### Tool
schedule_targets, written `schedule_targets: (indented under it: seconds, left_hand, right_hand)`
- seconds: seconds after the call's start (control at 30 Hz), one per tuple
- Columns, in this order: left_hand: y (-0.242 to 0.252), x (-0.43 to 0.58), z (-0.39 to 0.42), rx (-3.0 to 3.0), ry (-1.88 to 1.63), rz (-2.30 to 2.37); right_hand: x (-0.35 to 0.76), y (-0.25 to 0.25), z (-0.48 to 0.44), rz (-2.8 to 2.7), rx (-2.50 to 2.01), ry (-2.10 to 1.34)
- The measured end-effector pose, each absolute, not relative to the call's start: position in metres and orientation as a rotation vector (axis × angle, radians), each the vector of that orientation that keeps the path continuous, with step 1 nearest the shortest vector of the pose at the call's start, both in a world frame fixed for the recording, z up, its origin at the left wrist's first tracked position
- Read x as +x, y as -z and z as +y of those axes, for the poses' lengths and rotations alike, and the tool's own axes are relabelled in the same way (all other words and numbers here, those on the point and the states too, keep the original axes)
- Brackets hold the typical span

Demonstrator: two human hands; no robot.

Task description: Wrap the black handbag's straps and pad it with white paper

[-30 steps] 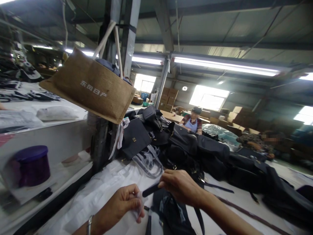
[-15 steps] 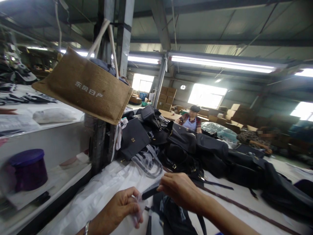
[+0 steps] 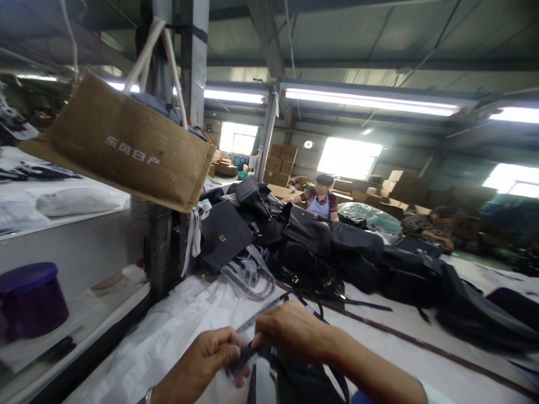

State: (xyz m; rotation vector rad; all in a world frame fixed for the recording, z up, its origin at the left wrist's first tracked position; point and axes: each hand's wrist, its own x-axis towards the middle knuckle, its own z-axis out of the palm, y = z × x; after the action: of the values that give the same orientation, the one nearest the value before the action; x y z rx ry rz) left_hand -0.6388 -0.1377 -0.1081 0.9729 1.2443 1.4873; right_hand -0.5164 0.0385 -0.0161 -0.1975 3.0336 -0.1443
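Note:
Low in the middle of the head view, my left hand (image 3: 206, 359) pinches a small clear plastic sleeve (image 3: 237, 366). Dark strap material shows through the plastic. Close beside it, my right hand (image 3: 290, 331) is closed on a black strap, its fingertips almost touching the left ones. How much of the strap lies inside the sleeve is blurred. A black bag (image 3: 305, 381) lies under my right forearm on the white tabletop, partly hidden by my hands.
Black bags (image 3: 357, 252) are heaped across the table, with clear plastic-wrapped straps (image 3: 250, 275) beside them. White sheeting (image 3: 168, 331) covers the left side. A brown tote (image 3: 135, 151) hangs from a pillar. A purple tub (image 3: 31, 300) stands lower left. Two people sit beyond the heap.
My right hand has moved left and down to my left hand, closing the gap between them. The strap now reaches into the plastic. The view has shifted slightly right.

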Motion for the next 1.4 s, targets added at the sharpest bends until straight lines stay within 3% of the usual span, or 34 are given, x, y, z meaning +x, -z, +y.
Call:
schedule_targets:
  seconds: [0.17,0.37,0.67,0.9,0.97,1.17,1.4]
  left_hand:
    - [0.121,-0.627,-0.138,0.862,-1.418,1.323]
    - [0.153,-0.638,-0.147,0.924,-1.352,1.525]
    - [0.161,-0.629,-0.104,0.917,-1.400,1.437]
    - [0.160,-0.650,-0.092,0.918,-1.393,1.693]
    - [0.154,-0.655,-0.083,0.909,-1.415,1.714]
    - [0.165,-0.650,-0.026,0.948,-1.348,1.677]
    - [0.206,-0.670,0.045,1.080,-1.230,1.978]
  right_hand:
    - [-0.513,0.037,0.023,2.960,-0.170,0.219]
    - [-0.486,0.041,0.049,2.888,0.115,0.659]
    - [-0.501,0.068,0.047,2.808,0.266,1.052]
    - [-0.488,0.074,0.083,2.681,0.447,1.337]
    - [-0.487,0.079,0.094,2.743,0.458,1.273]
    - [-0.502,0.097,0.118,3.079,0.210,0.485]
    - [-0.531,0.142,0.177,2.973,0.448,0.438]
